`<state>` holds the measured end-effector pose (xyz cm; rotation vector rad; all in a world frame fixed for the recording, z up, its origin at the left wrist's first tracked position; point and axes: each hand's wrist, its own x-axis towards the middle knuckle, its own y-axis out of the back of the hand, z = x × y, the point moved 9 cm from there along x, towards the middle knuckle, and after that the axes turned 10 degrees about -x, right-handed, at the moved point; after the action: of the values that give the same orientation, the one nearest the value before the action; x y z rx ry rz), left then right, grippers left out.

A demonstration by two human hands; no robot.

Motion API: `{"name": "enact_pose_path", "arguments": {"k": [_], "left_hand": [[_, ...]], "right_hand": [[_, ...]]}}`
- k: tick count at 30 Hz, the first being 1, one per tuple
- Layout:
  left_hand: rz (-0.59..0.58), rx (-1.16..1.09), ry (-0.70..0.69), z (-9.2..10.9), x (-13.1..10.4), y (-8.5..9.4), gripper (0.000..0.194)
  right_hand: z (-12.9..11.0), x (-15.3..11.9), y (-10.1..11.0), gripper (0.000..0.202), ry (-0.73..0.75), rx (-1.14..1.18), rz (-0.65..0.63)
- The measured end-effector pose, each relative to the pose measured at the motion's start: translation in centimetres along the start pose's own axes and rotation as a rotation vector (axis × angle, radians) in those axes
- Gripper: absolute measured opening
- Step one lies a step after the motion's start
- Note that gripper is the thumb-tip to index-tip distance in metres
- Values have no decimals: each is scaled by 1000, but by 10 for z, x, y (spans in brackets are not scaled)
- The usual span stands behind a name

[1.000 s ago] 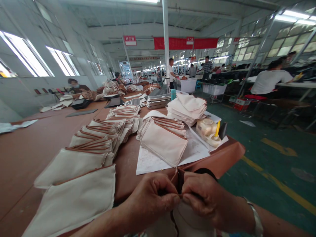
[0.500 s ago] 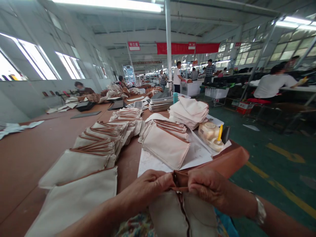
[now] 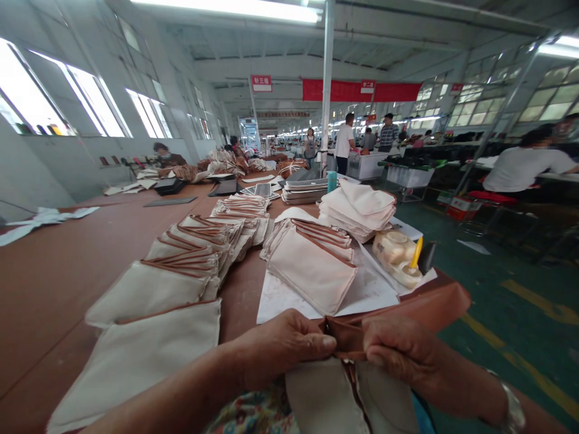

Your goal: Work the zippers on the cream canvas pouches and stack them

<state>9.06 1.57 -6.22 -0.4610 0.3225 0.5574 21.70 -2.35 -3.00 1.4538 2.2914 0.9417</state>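
Note:
Between my hands is a pale fabric pouch (image 3: pixel 323 392) with brown edging and a dark seam or zip running down its middle. My left hand (image 3: pixel 289 343) pinches the left end of its brown top edge, thumb lying along it. On the other end, my right hand (image 3: pixel 402 349) is closed in a fist-like grip. The brown top band stretches between them, slightly gaping, over my lap. Just beyond lies a stack of similar pale pouches (image 3: pixel 312 271) on white paper (image 3: pixel 275 301). Left of my forearm, a long fanned row of such pouches (image 3: pixel 172 337) covers the brown table.
A plastic container with a yellow-handled tool (image 3: pixel 398 253) stands at the table's right edge, near another pale stack (image 3: pixel 357 205). A brown sheet (image 3: pixel 434 307) hangs over that edge. Farther off are grey panels (image 3: pixel 303 190), a teal spool (image 3: pixel 332 181) and several people at work.
The view has turned slightly left, shifting everything rightward. My left thumb now lies straighter along the brown edge, and the band between my hands shows wider.

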Motion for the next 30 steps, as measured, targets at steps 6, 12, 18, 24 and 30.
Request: {"name": "enact_pose_path", "arguments": {"k": [6,12,18,24,30], "left_hand": [[52,523,-224,7,1,-7,32],[91,820,-456,28,-11,-17,24],[-51,416,-230,17,-3,-17,45],[48,691,-410,31,-10,-28,19],[84,654,-463,31,-11,-26,19]], "right_hand": [[9,0,-7,33,-19,-31,-23],[6,-2,-6,30,3,-85,21],[-7,-3,-4,26,38,-114,35],[-12,6,-12,29,35,-51,-42],[-1,9,-17,16,-4,50,64]]}}
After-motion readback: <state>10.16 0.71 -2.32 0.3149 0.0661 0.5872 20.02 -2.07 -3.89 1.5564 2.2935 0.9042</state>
